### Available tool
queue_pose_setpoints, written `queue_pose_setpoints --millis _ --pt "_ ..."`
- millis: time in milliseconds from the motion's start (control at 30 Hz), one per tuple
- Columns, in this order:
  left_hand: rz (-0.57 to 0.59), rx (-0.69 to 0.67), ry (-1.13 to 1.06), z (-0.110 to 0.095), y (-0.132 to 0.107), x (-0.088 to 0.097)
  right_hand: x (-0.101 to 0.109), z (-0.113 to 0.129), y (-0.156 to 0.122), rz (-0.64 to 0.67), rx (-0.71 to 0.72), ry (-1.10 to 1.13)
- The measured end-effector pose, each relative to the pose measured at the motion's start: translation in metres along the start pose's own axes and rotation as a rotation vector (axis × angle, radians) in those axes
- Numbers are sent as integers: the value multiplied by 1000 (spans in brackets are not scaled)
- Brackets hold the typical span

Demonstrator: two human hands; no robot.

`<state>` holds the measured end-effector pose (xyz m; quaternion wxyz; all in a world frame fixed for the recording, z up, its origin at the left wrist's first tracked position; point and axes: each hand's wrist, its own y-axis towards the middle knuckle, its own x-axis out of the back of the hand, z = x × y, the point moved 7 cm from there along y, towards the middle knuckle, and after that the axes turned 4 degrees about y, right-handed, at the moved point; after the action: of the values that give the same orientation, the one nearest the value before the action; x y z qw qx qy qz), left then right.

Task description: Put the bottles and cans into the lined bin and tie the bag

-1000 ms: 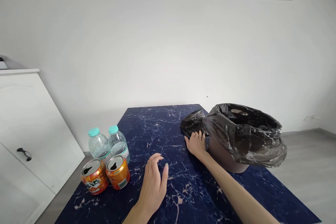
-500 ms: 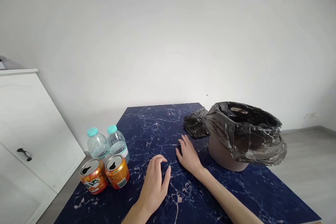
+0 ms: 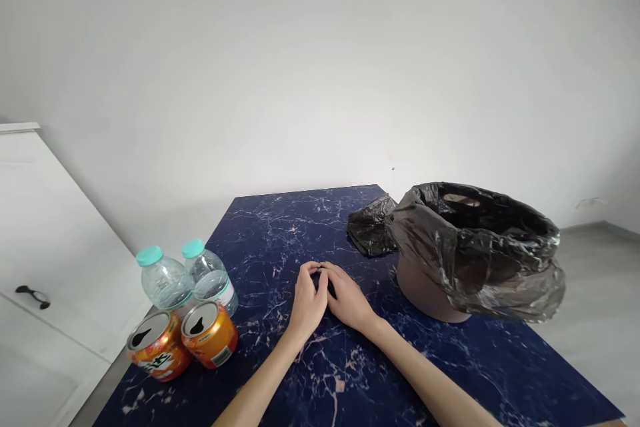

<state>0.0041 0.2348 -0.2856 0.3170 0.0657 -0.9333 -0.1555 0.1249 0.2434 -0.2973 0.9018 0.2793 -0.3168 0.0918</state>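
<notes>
My left hand (image 3: 306, 301) and my right hand (image 3: 349, 300) meet in the middle of the dark blue marbled table (image 3: 300, 220). Their fingertips are curled together around a small dark thing (image 3: 317, 276) that I cannot make out. To the right stands a brown bin (image 3: 425, 290) lined with a black plastic bag (image 3: 480, 240), its mouth open. A loose crumpled black bag (image 3: 369, 227) lies on the table just left of the bin, beyond my hands.
Two water bottles with teal caps (image 3: 163, 277) (image 3: 209, 273) stand at the table's left edge, with two opened orange cans (image 3: 156, 347) (image 3: 210, 333) in front of them. A white cabinet (image 3: 50, 260) stands left of the table. A white wall is behind.
My right hand left the loose black bag by the bin and drew back to the middle. My left hand moved right and forward to meet it. The view tilted down.
</notes>
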Motion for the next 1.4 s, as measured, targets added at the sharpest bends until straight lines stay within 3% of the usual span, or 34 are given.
queue_pose_setpoints --millis 167,467,733,1400 --pt "42 -35 26 -8 3 -9 -1 9 -1 22 70 13" --pt "81 -64 59 -15 -8 -5 -8 12 -8 -2 57 -25" --pt "160 -73 118 -20 -13 -5 -1 19 -12 17 76 6" --pt "150 -83 118 -21 -11 -4 -4 15 -13 46 43 -25"
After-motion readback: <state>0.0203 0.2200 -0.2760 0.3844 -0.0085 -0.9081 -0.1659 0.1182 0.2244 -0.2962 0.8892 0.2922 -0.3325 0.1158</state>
